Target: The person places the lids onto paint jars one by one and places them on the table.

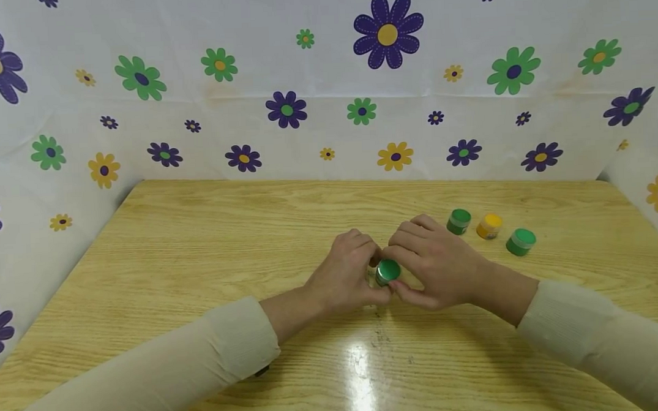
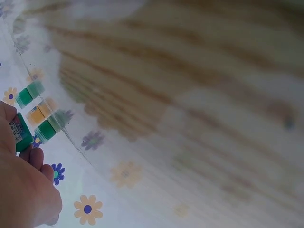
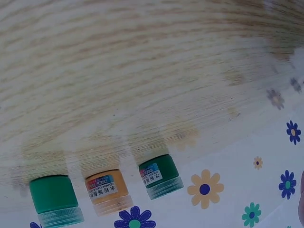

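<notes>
Both hands meet around a small green gouache paint jar (image 1: 388, 271) near the middle of the table. My left hand (image 1: 347, 272) curls its fingers and thumb about the jar's left side. From the other side, my right hand (image 1: 439, 265) has its thumb and index finger at the jar's edge. The left wrist view shows the jar's white label (image 2: 17, 134) between the left hand's (image 2: 28, 190) fingers and thumb. Only a sliver of the right hand (image 3: 301, 199) enters the right wrist view.
Right of the hands stand a dark green jar (image 1: 459, 222), a yellow-orange jar (image 1: 490, 226) and another green jar (image 1: 520, 242) in a slanting row. The wood-grain table (image 1: 209, 235) is shiny. A flower-patterned cloth (image 1: 323, 71) rises behind it and at both sides.
</notes>
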The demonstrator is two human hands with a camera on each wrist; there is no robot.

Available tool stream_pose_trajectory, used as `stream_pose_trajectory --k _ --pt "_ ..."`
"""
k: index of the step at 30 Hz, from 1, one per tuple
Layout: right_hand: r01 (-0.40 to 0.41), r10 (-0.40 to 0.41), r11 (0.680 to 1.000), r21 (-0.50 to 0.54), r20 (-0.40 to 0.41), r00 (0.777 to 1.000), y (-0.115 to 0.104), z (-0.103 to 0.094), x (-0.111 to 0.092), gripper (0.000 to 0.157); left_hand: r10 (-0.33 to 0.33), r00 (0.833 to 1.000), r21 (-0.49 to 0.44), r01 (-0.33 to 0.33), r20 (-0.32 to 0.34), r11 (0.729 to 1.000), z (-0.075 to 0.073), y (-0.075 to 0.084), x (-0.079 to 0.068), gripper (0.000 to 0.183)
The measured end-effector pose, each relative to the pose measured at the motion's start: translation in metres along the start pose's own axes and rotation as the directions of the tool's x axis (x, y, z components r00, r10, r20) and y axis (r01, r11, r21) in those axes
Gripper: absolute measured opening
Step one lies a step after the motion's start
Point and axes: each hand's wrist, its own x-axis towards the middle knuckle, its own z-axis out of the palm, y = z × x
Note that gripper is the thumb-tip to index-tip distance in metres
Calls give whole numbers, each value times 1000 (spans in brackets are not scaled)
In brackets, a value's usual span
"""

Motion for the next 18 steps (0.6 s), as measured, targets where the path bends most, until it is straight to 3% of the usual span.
stream_pose_trajectory --k 9,18 --pt "-31 31 999 -23 -15 999 -1 1 0 50 4 1000 22 -4 5 1000 -2 2 1 30" --pt "-76 75 995 -71 -20 997 -2 3 2 54 -53 998 20 53 42 998 -3 4 0 29"
